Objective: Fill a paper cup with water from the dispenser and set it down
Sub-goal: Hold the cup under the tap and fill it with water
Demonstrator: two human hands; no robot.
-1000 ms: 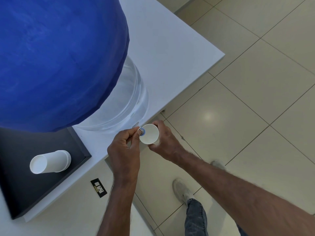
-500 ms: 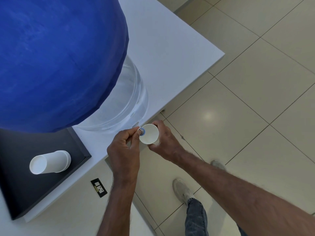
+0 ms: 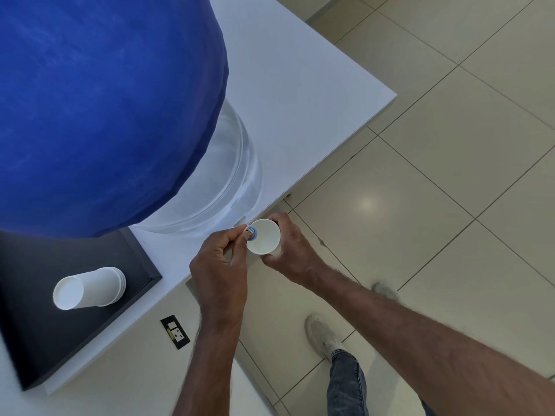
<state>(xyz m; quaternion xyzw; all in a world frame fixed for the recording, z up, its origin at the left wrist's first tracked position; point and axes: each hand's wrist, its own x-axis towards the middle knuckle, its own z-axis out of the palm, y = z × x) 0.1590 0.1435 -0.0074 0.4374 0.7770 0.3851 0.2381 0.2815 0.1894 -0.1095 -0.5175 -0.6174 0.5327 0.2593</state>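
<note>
While the left hand [image 3: 220, 259] pinches the small tap [image 3: 250, 233] between thumb and forefinger, the right hand [image 3: 292, 250] is wrapped around the paper cup [image 3: 264, 236] and holds it just to the right of the left fingertips. Both hands are closed on something: the left on the tap, the right on the cup wall. The cup stands upright, its long axis vertical and its open mouth facing up, and the spout with its blue ring sits over the left side of the rim. This is the relation that matters, I judge: the mouth must stay under the spout until the filling ends. Whether water runs, or how full the cup is, I cannot tell.

Beyond the hands, up and left, stands the clear dispenser base [image 3: 228, 181] under the blue bottle [image 3: 99, 109] on the white surface [image 3: 300, 94]. The cup hangs past the surface edge, over the tiled floor [image 3: 420, 190]. To set it down, the right hand is the nearer one, and the free surface lies up and right of it. Far left of the hands, a stack of spare cups [image 3: 90, 288] lies on its side on a dark tray [image 3: 39, 349].
</note>
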